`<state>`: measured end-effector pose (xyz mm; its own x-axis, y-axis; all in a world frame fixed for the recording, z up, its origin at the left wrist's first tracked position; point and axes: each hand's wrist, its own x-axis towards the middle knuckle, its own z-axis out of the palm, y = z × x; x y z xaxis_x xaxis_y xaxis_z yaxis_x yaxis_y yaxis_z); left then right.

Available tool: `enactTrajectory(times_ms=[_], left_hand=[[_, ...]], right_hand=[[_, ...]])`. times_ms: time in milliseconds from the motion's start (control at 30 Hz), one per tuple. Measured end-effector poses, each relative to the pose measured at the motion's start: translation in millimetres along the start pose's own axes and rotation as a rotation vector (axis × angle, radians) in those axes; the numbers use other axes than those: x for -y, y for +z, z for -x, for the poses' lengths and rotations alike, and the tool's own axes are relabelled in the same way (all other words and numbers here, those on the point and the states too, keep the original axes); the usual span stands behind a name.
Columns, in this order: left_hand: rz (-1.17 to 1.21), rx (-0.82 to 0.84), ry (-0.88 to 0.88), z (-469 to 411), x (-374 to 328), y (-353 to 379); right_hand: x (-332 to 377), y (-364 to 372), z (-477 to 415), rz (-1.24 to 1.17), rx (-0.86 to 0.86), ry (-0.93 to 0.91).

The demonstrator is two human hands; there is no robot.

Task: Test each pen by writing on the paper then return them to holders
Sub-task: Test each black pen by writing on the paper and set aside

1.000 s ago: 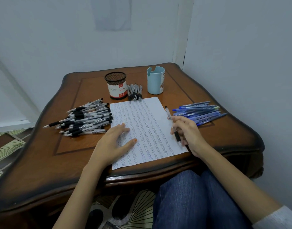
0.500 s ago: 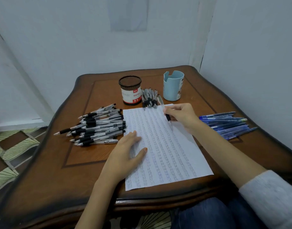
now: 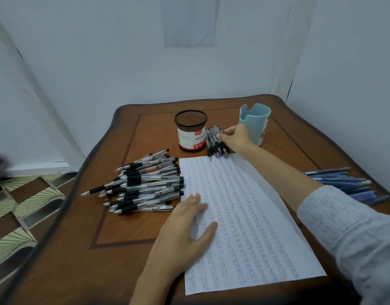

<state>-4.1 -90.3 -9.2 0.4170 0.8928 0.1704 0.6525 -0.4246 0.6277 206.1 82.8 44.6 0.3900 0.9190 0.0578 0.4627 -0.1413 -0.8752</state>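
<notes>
Fingers [image 3: 227,130] of right hand [image 3: 238,139], off the paper [image 3: 244,216] now, are reaching onto tested bunch [image 3: 213,144], grip unclear; left hand [image 3: 185,225] pressing flat.

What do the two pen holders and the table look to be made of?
The black holder looks like metal mesh: fine see-through grid. The light blue holder seems matte moulded plastic, smooth with a notched rim. The table looks like glossy varnished wood, grain showing.
</notes>
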Motion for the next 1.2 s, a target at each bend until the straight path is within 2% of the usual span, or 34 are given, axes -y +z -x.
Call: enactTrajectory(times_ms=[367, 467, 567, 667, 1000, 1200], left_hand=[[-0.020, 0.017, 0.013, 0, -3, -3], [-0.038, 0.010, 0.028, 1, -5, -4], [-0.055, -0.011, 0.048, 2, -7, -4], [-0.083, -0.047, 0.076, 4, -9, -4], [-0.106, -0.196, 0.123, 12, -14, -8], [-0.211, -0.144, 0.124, 10, -22, -10]], right_hand=[[-12, -40, 59, 0.036, 0.027, -0.169], [-30, -46, 82, 0.167, 0.084, -0.246], [-50, -45, 104, 0.400, 0.171, -0.274], [-62, -47, 124, 0.624, 0.230, -0.428], [-67, -49, 166, 0.613, 0.231, -0.504], [-66, -46, 181, 0.592, 0.217, -0.507]])
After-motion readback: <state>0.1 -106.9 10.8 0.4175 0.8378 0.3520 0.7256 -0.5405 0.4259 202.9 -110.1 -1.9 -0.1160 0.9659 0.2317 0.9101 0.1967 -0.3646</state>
